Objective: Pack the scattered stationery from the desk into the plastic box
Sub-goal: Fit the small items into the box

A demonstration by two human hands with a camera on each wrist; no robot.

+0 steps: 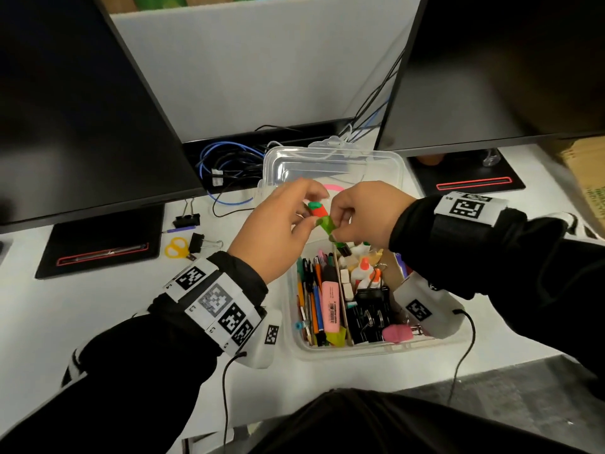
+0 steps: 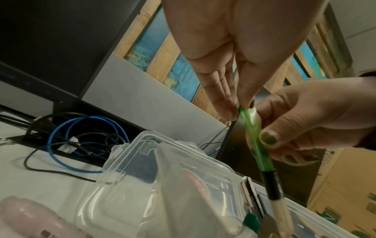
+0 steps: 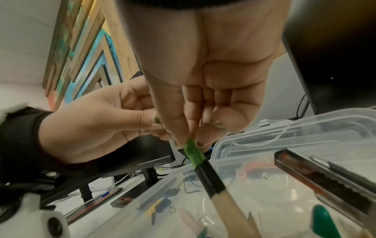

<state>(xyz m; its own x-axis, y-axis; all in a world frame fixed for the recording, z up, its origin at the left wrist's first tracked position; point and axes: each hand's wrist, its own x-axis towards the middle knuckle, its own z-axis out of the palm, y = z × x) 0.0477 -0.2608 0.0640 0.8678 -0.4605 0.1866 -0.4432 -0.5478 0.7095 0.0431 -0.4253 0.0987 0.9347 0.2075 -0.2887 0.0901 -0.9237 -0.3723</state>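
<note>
Both hands hover over the open clear plastic box (image 1: pixel 376 350), which holds pens, a pink highlighter, glue bottles, black binder clips and a pink eraser. My right hand (image 1: pixel 337 227) pinches the translucent green upper part of a marker (image 3: pixel 195 154). Its black band and cream body (image 2: pixel 278 207) point down into the box. My left hand (image 1: pixel 309 213) pinches the top end of that green part (image 2: pixel 250 122). A small orange-red piece with a green end (image 1: pixel 318 209) shows at the left fingertips. On the desk to the left lie two black binder clips (image 1: pixel 186 220), yellow scissors (image 1: pixel 176 249) and a purple pen (image 1: pixel 179 229).
The box's clear lid (image 1: pixel 334 162) stands open behind the hands. Two dark monitors (image 1: pixel 82 109) flank a white partition, their black bases (image 1: pixel 98 244) on the white desk. Blue and black cables (image 1: pixel 226 162) coil behind the box. A cardboard carton (image 1: pixel 586 178) sits far right.
</note>
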